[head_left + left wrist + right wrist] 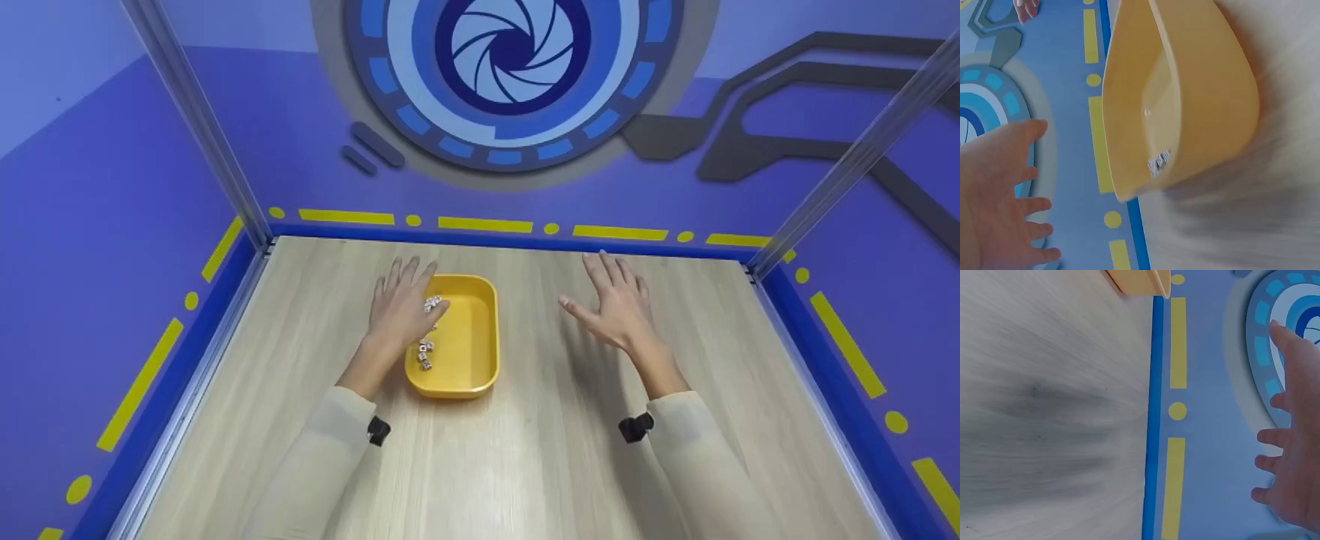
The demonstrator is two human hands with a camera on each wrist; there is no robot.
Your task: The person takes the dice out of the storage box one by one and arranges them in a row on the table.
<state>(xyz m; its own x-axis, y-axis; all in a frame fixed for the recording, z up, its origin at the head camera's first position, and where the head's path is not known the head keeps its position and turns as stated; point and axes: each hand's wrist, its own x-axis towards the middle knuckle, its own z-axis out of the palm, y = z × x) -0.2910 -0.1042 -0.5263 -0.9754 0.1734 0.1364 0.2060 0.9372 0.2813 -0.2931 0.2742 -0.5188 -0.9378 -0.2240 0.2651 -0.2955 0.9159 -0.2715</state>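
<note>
A yellow rectangular tray [476,337] with rounded corners lies on the table, left of the middle. Several small white cubes with dark marks, perhaps letter beads [425,352], sit along its left side; a few also show as patterned beads [1159,163] in the left wrist view. Above the tray's left edge hovers my left hand [403,306], fingers spread and holding nothing, hiding part of the tray. My right hand [619,304] is raised over the table to the right of the tray, its fingers straight and thumb out, with nothing in it.
The wooden table [540,465] is bounded by a blue back wall [285,135] with yellow dashes and by side panels. Metal posts [202,127] stand at both back corners. Each sleeve cuff carries a small black device [636,427].
</note>
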